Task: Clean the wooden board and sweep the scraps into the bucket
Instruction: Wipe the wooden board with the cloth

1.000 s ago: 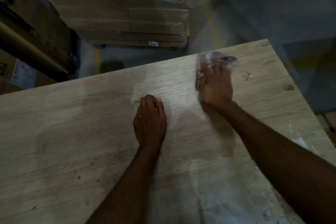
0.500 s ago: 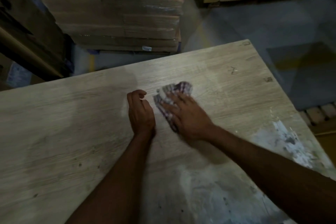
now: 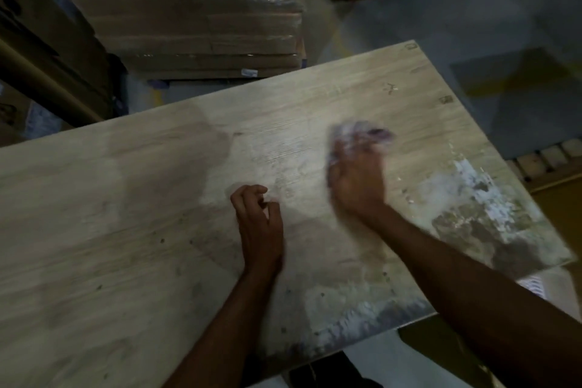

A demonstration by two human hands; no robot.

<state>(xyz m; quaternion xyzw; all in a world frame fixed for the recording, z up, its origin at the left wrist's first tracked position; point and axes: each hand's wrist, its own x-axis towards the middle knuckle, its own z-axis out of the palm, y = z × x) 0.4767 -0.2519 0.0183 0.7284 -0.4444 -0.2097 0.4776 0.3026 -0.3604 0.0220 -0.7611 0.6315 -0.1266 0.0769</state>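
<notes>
The wooden board (image 3: pixel 135 230) is a large pale panel that fills most of the view. My right hand (image 3: pixel 356 189), blurred by motion, presses a crumpled white and purple cloth (image 3: pixel 362 135) flat against the board right of centre. My left hand (image 3: pixel 258 224) rests on the board's middle with its fingers curled in and nothing in it. White crusty residue (image 3: pixel 472 189) covers the board near its right edge. More white residue (image 3: pixel 362 315) runs along the near edge. No bucket is in view.
Beyond the board's far edge stands a pallet of plastic-wrapped cardboard boxes (image 3: pixel 201 9). Dark shelving (image 3: pixel 47 50) is at the far left. Grey floor (image 3: pixel 472 25) lies to the right, with wooden slats (image 3: pixel 548 157) just past the board's right edge.
My right hand swept the cloth from the far right in beside my left hand, then back out to the right. My left hand's fingers curled in and it stayed in place.
</notes>
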